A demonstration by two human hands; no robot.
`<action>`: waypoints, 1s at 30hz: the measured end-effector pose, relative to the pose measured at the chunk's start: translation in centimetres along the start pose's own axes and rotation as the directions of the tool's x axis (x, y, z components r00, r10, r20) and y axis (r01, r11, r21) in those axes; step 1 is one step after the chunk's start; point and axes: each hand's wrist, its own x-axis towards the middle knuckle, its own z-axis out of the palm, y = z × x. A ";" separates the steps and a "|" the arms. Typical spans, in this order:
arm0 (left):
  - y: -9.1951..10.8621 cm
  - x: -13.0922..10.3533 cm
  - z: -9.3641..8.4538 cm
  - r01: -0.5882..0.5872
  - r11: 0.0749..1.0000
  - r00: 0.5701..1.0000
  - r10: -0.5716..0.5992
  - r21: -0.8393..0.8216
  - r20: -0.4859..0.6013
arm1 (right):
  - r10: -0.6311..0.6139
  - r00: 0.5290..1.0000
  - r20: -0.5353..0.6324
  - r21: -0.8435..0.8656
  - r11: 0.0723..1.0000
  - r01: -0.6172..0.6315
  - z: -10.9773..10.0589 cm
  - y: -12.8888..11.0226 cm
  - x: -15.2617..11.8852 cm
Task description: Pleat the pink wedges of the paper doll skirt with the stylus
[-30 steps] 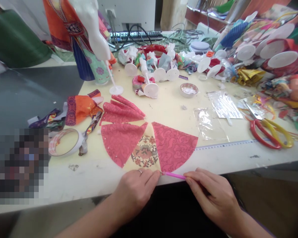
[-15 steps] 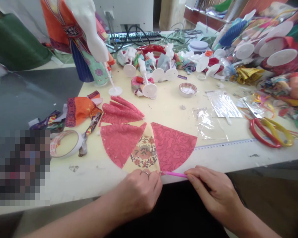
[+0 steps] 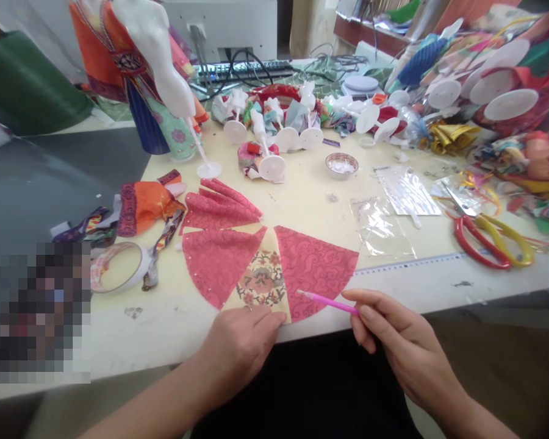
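Observation:
A fan-shaped piece of fabric, with red patterned panels and a cream panel printed with flowers, lies on the table. My left hand is at the lower edge of the cream panel, its fingers closed on the hem; the fingertips are partly hidden. My right hand grips a slim pink pen between thumb and fingers. The pen's pale tip points left, over the right red panel; I cannot tell whether it touches the cloth. Tiny pale dots sit along the left red panel's edge.
Nearby lie a tape roll, an orange doll garment, a small bowl of white bits, clear plastic bags, a ruler and red-and-yellow scissors. White doll stands and a dressed mannequin stand behind.
My right hand has drawn the pink pen up and away from the hem, over the red panel. My left hand has slid slightly left along the lower edge. The view has shifted a little.

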 end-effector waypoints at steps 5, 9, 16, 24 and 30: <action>0.5 -0.5 -0.5 0.055 0.998 0.997 -0.057 -0.042 -0.047 | -0.015 0.995 0.099 0.106 0.994 0.004 0.7 -0.1 -0.3; 0.8 -2.1 -0.7 0.035 0.995 0.995 -0.026 0.093 -0.093 | -0.183 0.968 0.173 -0.304 0.925 0.229 2.1 -0.4 -0.5; 0.6 -4.3 -1.2 0.097 0.966 0.992 -0.076 0.241 -0.097 | -0.542 0.742 0.394 -0.578 0.482 0.659 4.0 0.6 -0.1; 0.1 -4.6 -1.2 0.110 0.959 0.992 -0.091 0.262 -0.084 | -0.516 0.697 0.499 -0.615 0.355 0.704 4.3 1.2 -0.1; -0.2 -4.5 -1.3 0.085 0.960 0.995 -0.070 0.265 -0.065 | -0.491 0.727 0.479 -0.574 0.452 0.683 4.2 1.1 0.2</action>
